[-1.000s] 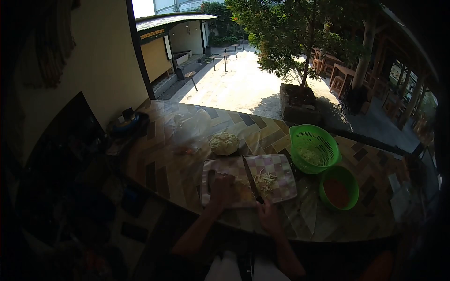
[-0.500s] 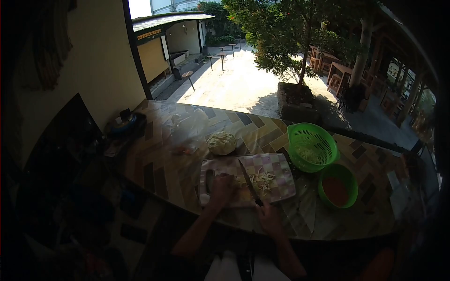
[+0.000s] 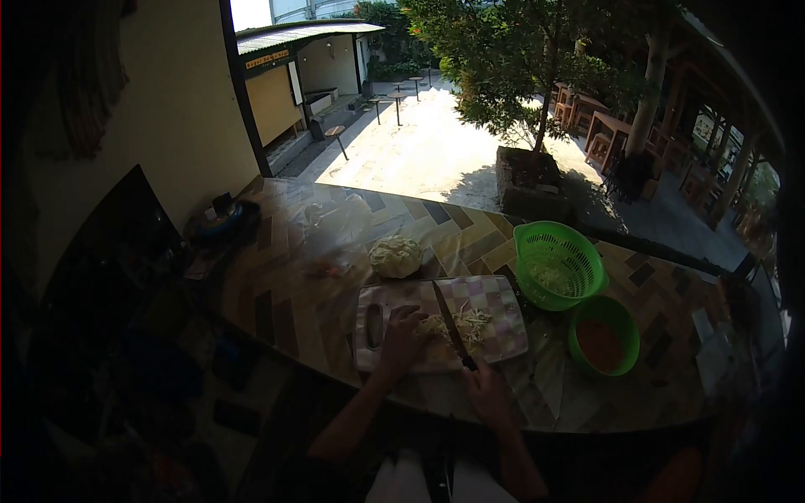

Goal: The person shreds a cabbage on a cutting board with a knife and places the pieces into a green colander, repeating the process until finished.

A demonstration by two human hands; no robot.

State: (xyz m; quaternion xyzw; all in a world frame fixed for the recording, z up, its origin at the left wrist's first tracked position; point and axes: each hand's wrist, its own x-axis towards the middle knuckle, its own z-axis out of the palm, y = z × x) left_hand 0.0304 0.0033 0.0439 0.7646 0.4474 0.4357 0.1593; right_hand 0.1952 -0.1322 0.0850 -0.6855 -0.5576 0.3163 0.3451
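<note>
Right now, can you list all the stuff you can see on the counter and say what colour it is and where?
cutting board: one, pink and white checks, middle of counter
shredded cabbage: one pile, pale, on the board
knife: one, dark, over the board
cabbage chunk: one, pale, behind the board
colander: one, green, right of board
bowl: one, green, in front of colander
counter: one, brown tiled
left hand: one, pressing on the board
right hand: one, holding the knife
</note>
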